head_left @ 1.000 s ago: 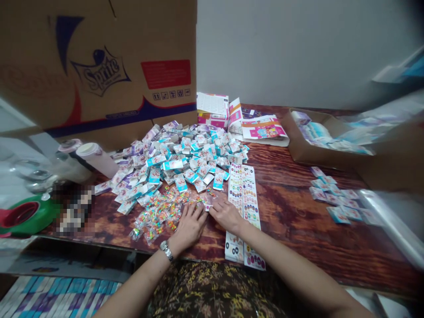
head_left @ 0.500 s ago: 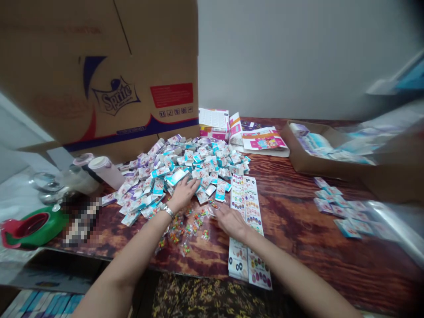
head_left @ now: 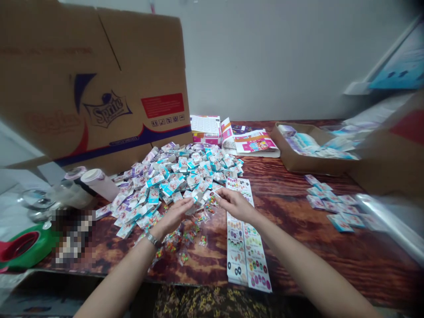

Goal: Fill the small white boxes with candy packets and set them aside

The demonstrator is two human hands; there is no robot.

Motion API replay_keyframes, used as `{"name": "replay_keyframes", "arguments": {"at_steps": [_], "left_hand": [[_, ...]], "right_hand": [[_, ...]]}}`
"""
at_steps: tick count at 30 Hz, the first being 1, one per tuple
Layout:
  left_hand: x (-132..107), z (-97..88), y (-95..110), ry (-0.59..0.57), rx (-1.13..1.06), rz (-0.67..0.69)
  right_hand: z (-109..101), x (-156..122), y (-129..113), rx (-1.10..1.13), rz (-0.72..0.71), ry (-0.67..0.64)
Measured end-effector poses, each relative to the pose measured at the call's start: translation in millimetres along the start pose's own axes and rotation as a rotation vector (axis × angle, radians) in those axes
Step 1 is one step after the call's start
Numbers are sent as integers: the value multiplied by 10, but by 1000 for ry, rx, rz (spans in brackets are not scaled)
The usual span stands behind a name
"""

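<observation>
My left hand (head_left: 179,214), wearing a metal watch band, pinches a small white-and-blue carton (head_left: 198,198) at the front of the carton heap (head_left: 168,174). Opposite it, my right hand (head_left: 236,204) has thumb and fingers closed on a small clear packet of colourful candies (head_left: 210,204), close to the carton's end. A small printed piece shows at those fingertips, partly hidden. Below the hands lie several more candy packets (head_left: 188,236). Under my right wrist runs a stack of printed sticker strips (head_left: 236,258).
A large cardboard box (head_left: 132,53) stands behind the heap. Small cartons (head_left: 331,201) lie in a group at right, near an open brown box (head_left: 304,165). Pink printed packaging (head_left: 256,143) is at the back. A green tape roll (head_left: 39,247) and white cups (head_left: 99,183) stand left.
My left hand has drawn a carton from the heap towards me. My right hand has lifted a candy packet to it. The view has shifted slightly.
</observation>
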State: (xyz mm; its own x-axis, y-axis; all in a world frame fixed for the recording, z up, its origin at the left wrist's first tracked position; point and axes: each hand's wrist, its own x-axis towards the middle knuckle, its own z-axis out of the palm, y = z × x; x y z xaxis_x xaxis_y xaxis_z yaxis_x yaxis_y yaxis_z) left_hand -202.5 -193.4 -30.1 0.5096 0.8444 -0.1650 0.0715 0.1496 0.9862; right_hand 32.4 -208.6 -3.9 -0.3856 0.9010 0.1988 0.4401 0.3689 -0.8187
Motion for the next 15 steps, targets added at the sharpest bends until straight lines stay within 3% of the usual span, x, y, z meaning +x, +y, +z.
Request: {"name": "replay_keyframes", "arguments": {"at_steps": [3, 7, 11, 15], "left_hand": [[-159, 274, -93, 47, -347, -84], [-221, 450, -173, 120, -450, -43], [-213, 447, -162, 130, -400, -23], [-198, 364, -62, 73, -102, 21]], "right_hand": [[52, 13, -112, -110, -24, -12], [126, -21, -200, -279, -102, -32], [74, -30, -240, -374, -98, -103], [-36, -8, -233, -362, -113, -319]]}}
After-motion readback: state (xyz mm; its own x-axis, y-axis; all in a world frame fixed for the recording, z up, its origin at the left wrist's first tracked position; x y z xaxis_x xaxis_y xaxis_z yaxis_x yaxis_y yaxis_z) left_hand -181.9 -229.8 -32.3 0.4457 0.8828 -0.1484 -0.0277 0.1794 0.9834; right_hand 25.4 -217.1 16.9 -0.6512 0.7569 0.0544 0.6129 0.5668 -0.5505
